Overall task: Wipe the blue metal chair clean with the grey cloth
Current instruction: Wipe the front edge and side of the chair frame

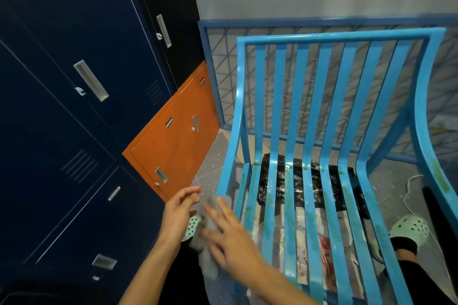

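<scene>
The right hand [230, 235] is smeared by motion blur, its fingers indistinct, and it covers much of the grey cloth [210, 220], so who grips it I cannot tell. Chair slats [312, 181] hide most of a black plastic bag [297, 181] and printed wrappers [324, 252]; the chair's front runs off the bottom edge

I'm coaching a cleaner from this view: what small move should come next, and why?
Probably bunch the grey cloth in the right hand and carry it right onto the chair seat. The cloth sits between both hands beside the chair's left edge, not yet on it, and green smears show on the seat slats.
</scene>
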### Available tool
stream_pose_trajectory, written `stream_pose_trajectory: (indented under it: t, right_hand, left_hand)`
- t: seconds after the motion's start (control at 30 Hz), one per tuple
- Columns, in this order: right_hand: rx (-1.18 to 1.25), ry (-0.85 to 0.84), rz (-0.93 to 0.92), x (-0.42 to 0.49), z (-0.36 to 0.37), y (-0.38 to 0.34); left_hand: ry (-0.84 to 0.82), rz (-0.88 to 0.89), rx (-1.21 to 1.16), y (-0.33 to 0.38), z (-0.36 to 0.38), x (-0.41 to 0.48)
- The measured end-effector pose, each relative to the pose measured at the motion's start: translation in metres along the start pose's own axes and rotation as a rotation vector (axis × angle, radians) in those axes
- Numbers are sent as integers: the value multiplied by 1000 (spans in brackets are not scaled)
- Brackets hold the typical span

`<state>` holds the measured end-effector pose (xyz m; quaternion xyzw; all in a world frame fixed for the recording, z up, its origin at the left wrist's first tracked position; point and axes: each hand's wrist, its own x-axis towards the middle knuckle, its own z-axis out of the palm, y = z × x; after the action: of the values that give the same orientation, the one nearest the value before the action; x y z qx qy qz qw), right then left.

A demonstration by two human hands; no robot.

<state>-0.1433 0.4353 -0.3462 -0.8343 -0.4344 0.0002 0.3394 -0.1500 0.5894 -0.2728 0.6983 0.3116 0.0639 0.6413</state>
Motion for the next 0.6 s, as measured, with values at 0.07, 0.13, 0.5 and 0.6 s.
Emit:
stream_pose_trajectory:
  t: [0.07,0.13,0.5,0.6]
  right_hand:
    - [-42,-85,-95,-17,10,0]
    - [-70,-103,-127,-15,9,9]
    - [-189,-133,-28,33,-21,27]
    - [-258,-263,-285,-4,-6,19]
  left_hand:
    - [-25,-6,38,1,2,5]
    - [-61,7,72,2,6,10]
    - [-29,16,40,0,0,19]
    - [-19,-5,17,0,-1,24]
